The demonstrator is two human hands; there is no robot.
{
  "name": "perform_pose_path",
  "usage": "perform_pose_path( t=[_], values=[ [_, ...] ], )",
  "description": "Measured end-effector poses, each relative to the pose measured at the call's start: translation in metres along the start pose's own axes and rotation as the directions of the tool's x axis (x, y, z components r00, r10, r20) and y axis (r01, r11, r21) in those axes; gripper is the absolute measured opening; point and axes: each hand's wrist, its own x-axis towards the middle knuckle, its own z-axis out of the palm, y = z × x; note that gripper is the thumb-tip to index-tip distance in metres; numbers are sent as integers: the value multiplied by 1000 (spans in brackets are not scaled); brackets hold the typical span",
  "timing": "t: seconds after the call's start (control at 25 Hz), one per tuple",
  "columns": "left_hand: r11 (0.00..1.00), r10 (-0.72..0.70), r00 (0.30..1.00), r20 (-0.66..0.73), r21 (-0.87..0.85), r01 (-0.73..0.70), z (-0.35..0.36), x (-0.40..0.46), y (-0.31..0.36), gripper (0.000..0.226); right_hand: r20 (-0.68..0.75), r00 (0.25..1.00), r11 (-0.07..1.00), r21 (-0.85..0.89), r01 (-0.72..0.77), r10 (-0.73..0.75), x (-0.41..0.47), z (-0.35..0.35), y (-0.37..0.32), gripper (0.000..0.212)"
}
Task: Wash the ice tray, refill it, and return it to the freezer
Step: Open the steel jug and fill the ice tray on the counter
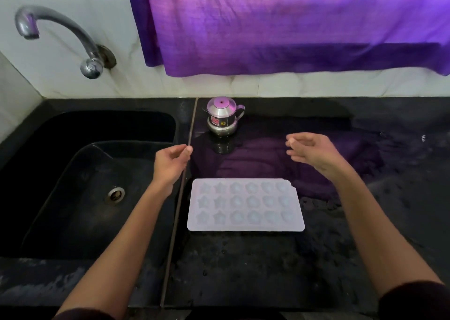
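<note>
A pale lilac ice tray lies flat on the black counter, with star and round cells facing up. My left hand hovers above the seam between sink and counter, just left of the tray's far corner, fingers loosely curled and holding nothing. My right hand hangs in the air beyond the tray's right end, fingers relaxed and empty. Neither hand touches the tray. The black sink with a steel drain is on the left. A curved steel tap projects from the wall above it.
A small steel lidded pot stands at the back of the counter, behind the tray. A purple curtain hangs over the wall behind. The counter surface looks wet and speckled.
</note>
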Motion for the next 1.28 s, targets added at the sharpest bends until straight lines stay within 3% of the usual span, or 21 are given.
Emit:
perform_pose_path(
  t=[0.16, 0.32, 0.44, 0.64, 0.8, 0.96, 1.28],
  values=[
    [1000, -5, 996, 94, -26, 7, 39, 39, 13, 42, 43, 999, 999, 40, -33, 31, 52, 36, -23, 31],
    [996, -35, 988, 151, 85, 22, 72, 73, 19, 90, 102, 993, 996, 44, -72, 67, 102, 69, -33, 66],
    [997, -38, 986, 163, 77, 26, 83, 91, 16, 91, 162, 985, 998, -4, -57, 57, 131, 86, -29, 75],
    [998, -7, 976, 216, 61, -7, 84, 108, 1, 90, 264, 963, 998, -15, -53, 55, 150, 99, -10, 58],
    [997, 54, 968, 244, 32, -64, 84, 107, -2, 53, 332, 943, 999, 28, -36, 25, 159, 98, -11, 32],
    [998, 66, 968, 243, -34, -59, 87, 102, 6, 43, 370, 929, 999, 42, -15, -2, 159, 93, -17, 35],
    [995, 96, 958, 269, -47, -86, 89, 69, 17, 46, 257, 961, 995, -3, 103, -99, 120, 71, -16, 38]
  ],
)
